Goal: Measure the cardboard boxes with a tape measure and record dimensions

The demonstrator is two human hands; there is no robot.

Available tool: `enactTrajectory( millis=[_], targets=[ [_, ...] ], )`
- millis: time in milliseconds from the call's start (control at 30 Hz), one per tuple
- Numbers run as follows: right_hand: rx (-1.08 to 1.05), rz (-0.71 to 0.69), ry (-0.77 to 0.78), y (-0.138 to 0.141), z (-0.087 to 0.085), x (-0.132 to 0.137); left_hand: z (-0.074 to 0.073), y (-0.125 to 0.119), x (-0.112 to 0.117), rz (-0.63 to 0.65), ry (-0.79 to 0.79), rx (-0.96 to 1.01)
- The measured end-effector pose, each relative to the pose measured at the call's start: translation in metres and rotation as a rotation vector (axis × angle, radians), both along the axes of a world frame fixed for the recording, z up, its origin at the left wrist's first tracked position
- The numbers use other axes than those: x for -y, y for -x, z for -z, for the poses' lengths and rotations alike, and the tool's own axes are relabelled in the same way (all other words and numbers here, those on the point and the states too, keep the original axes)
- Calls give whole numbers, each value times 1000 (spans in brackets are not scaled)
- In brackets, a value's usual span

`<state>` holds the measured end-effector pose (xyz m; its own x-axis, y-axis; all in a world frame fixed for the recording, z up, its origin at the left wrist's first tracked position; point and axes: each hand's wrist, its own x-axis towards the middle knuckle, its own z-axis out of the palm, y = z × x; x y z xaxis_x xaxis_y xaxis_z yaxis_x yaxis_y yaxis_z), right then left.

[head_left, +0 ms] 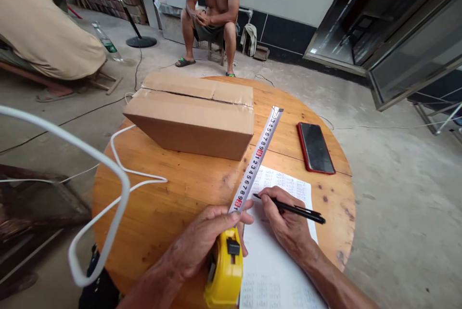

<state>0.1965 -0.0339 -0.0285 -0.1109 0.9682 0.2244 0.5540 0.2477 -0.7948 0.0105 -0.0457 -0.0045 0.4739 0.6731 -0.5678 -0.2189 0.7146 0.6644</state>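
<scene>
My left hand (pixel 205 234) is closed around a yellow tape measure (pixel 229 263), thumb on its blade near the 21 mark. The white blade (pixel 254 162) reaches away across the table, its tip to the right of a closed cardboard box (pixel 195 121). A black pen (pixel 294 209) is pinched in my right hand (pixel 287 217), which rests on a sheet of paper (pixel 269 253) with rows of handwriting. The pen's tip is at the sheet's upper left part, close to the blade.
A phone (pixel 316 148) in a red case lies on the right of the round wooden table (pixel 187 188). A white cable (pixel 119 193) loops at the left. Beyond the table a person (pixel 214 6) sits on a stool. A plastic bottle (pixel 107 43) stands on the floor.
</scene>
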Motion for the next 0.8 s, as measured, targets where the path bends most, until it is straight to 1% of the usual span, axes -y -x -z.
enactTrajectory(
  millis=[200,400,600,800],
  targets=[
    [15,-34,-54,0,1,-1,3,0,1,-6,-5,16],
    [33,-31,-51,2,-1,-2,3,1,1,-3,24,7],
    [49,-50,-31,3,-2,-4,6,2,2,6,-16,5],
    [30,-73,-22,2,-1,-3,2,3,1,19,-12,-3]
  ],
)
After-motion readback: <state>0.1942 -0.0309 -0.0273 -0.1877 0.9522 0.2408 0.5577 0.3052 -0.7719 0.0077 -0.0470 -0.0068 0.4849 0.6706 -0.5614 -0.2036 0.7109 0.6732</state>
